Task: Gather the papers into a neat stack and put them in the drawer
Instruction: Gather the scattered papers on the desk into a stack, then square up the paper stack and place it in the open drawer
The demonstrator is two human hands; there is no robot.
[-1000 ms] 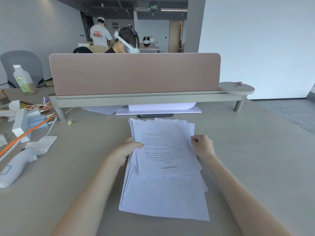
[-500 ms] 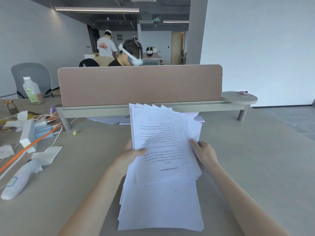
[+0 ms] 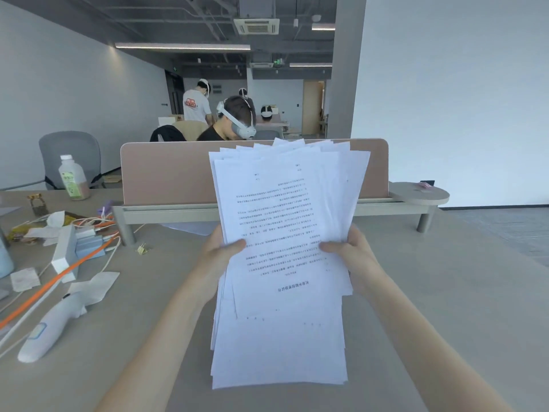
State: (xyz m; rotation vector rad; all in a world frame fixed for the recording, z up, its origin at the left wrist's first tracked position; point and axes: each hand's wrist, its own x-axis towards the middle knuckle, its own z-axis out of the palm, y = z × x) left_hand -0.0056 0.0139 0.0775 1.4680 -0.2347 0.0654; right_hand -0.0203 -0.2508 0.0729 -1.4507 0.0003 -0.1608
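A thick, uneven stack of printed white papers (image 3: 285,221) stands nearly upright in front of me, its top edges fanned out and its lower edge near the desk. My left hand (image 3: 221,257) grips the stack's left side, thumb on the front sheet. My right hand (image 3: 352,257) grips the right side the same way. Text on the front sheet reads upside down. No drawer is in view.
The grey desk (image 3: 445,292) carries a pink divider panel (image 3: 166,173) on a low shelf. At the left lie cables, tissues, a white handheld device (image 3: 50,331), a white box (image 3: 64,254) and a bottle (image 3: 72,178). People sit and stand beyond the divider.
Both hands have lifted the stack from lying flat on the desk up to a nearly upright position. The view has tilted upward.
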